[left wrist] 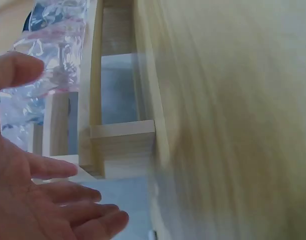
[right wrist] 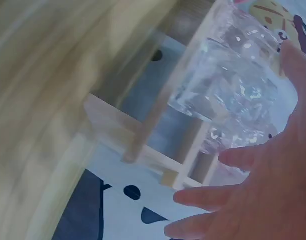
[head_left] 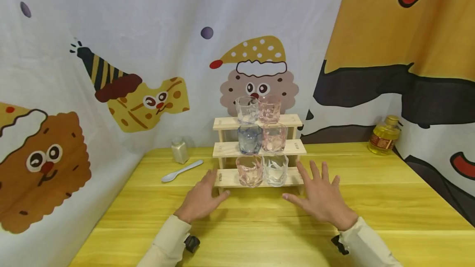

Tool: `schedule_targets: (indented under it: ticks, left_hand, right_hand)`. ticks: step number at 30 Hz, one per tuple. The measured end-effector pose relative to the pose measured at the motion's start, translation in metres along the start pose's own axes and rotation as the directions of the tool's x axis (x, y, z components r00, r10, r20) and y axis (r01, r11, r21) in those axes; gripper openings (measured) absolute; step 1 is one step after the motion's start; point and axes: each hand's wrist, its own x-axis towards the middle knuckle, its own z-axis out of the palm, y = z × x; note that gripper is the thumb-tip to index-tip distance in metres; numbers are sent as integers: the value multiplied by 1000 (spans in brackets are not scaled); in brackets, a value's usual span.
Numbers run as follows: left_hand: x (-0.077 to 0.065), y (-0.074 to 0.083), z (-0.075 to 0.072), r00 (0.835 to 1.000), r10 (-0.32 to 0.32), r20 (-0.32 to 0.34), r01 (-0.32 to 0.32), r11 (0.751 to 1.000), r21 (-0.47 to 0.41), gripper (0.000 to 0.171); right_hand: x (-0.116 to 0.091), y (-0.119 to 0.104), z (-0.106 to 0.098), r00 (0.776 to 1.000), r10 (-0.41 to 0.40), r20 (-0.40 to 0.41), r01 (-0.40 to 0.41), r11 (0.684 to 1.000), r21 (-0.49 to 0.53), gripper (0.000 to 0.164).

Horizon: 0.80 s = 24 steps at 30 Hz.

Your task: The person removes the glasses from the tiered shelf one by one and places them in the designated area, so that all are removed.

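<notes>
A three-tier wooden stand (head_left: 227,148) rises in the middle of the table, with a pair of glasses on each tier. On the bottom tier are a pink glass (head_left: 250,172) and a clear glass (head_left: 276,171); a blue glass (head_left: 249,140) and a pink one share the middle; clear and pink ones top it. My left hand (head_left: 202,197) is at the stand's lower left end, fingers extended, holding nothing. At the lower right end my right hand (head_left: 323,197) spreads its fingers, also holding nothing. Whether either hand touches the wood, I cannot tell.
On the left of the table are a small glass jar (head_left: 179,151) with pale contents and a white spoon (head_left: 182,171). An oil bottle (head_left: 384,136) stands at the back right. A cartoon-printed curtain (head_left: 178,19) hangs behind the table (head_left: 256,226).
</notes>
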Motion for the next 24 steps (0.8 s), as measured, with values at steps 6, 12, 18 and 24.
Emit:
schedule_targets:
  ticks: [6,12,18,24]
  left_hand:
    - [7,-6,6,1000,15,-22,-18,989,-144,82]
    - [15,-8,8,999,-24,-29,18,980,-197,78]
    - [21,-12,7,998,-56,-20,50,970,-239,76]
    - [24,-16,4,999,-55,0,53,968,-246,78]
  right_hand:
    - [2,-7,-26,997,-41,73,22,970,244,92]
    - [12,-11,-54,993,-118,30,106,959,264,87]
    - [28,-7,-70,986,-158,-58,167,968,190,82]
    - [46,-2,-72,961,-231,-155,254,955,154,76]
